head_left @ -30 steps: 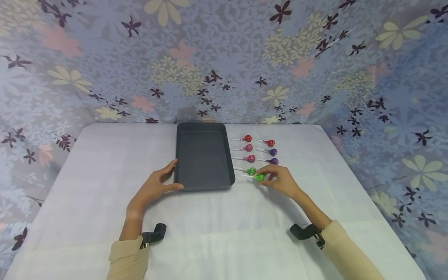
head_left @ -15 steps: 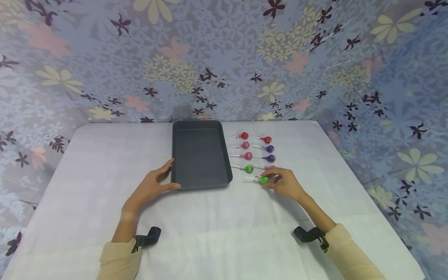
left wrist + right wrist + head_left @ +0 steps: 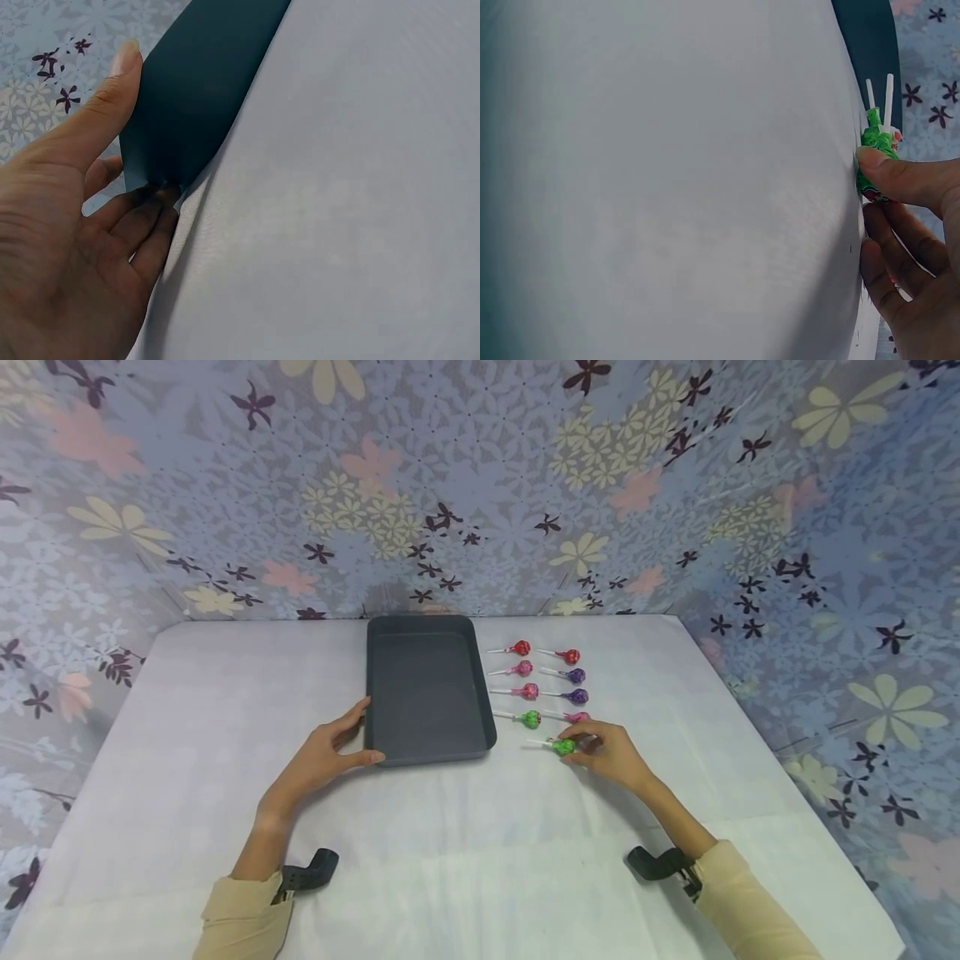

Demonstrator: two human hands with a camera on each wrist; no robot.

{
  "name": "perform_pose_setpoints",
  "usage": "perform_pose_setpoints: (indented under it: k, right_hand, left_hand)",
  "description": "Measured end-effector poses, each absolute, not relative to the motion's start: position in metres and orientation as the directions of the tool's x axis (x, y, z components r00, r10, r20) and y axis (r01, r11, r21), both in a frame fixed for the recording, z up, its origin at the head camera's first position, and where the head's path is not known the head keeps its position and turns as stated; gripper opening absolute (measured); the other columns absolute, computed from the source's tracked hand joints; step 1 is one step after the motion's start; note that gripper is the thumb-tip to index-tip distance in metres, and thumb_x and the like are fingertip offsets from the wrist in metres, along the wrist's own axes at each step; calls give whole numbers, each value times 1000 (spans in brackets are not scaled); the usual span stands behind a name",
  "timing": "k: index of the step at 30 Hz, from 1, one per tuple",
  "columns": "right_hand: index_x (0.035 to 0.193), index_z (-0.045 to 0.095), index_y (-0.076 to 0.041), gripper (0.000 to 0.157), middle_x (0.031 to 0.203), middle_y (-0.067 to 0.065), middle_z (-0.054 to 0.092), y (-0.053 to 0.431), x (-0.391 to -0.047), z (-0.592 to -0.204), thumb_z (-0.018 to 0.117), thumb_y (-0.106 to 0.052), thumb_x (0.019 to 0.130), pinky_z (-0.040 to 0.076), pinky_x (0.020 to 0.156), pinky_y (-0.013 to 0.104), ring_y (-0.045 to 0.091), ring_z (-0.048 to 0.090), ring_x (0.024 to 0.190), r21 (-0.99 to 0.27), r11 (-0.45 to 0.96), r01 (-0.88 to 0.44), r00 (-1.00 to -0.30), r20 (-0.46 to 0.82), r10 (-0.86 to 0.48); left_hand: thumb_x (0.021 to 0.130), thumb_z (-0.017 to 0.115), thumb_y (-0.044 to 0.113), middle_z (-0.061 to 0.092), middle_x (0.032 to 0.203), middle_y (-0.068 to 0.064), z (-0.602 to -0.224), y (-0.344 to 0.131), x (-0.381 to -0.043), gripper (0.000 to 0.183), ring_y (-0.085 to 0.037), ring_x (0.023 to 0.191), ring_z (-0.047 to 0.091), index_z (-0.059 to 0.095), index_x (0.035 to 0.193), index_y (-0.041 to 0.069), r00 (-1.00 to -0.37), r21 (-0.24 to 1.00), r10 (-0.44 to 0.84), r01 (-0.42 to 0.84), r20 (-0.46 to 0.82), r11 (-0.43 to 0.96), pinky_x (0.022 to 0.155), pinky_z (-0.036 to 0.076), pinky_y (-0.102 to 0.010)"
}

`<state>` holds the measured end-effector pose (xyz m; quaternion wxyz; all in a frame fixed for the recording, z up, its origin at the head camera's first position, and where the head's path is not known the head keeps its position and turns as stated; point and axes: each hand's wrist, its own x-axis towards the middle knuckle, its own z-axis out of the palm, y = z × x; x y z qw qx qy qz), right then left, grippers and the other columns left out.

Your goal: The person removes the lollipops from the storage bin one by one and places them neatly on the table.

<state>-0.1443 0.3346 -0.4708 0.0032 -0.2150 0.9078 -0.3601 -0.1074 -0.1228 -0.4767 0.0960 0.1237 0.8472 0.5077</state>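
My right hand (image 3: 611, 753) pinches a green-wrapped lollipop (image 3: 563, 747) by its head between thumb and fingers, low over the white cloth. Its white stick points left, toward the dark grey baking tray (image 3: 427, 693). Another green lollipop (image 3: 531, 719) lies just behind it, and a pink lollipop (image 3: 576, 717) is partly covered by my fingers. At the tray's near left corner my left hand (image 3: 318, 756) holds the edge, thumb on the front side and fingers along the left side. In the left wrist view, its fingertips curl against the tray's lower edge (image 3: 187, 97).
Right of the tray, more lollipops lie in two columns: red (image 3: 521, 647) ones at the back, then pink (image 3: 529, 691) and purple (image 3: 577, 696). A white cloth (image 3: 480, 860) covers the table. A flowered wall covering (image 3: 480, 485) rises behind and at both sides.
My right hand has drawn the green lollipop slightly right and nearer, apart from the other green one, uncovering part of a pink lollipop. My left hand stays on the tray corner.
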Motion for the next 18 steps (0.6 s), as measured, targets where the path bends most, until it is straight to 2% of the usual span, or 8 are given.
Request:
perform_pose_setpoints:
  k: [13, 18]
  right_hand:
    - [107, 73, -9, 33, 100, 4, 73, 335, -146, -473, 84, -9, 76, 58, 73, 26, 19, 66, 91, -675, 638, -371, -912, 135, -387]
    - [108, 73, -6, 31, 102, 8, 73, 333, -147, -470, 82, -12, 79, 54, 73, 29, 24, 63, 88, -673, 620, -404, -907, 204, -369]
  left_hand:
    - [86, 75, 34, 16, 162, -14, -478, -123, -107, 92, -40, 144, 29, 19, 157, 14, -947, 885, 320, 129, -24, 448, 118, 30, -52]
    - [86, 74, 36, 16, 162, -16, -475, -121, -106, 92, -40, 144, 29, 20, 157, 12, -942, 876, 335, 138, -29, 463, 117, 31, -52]
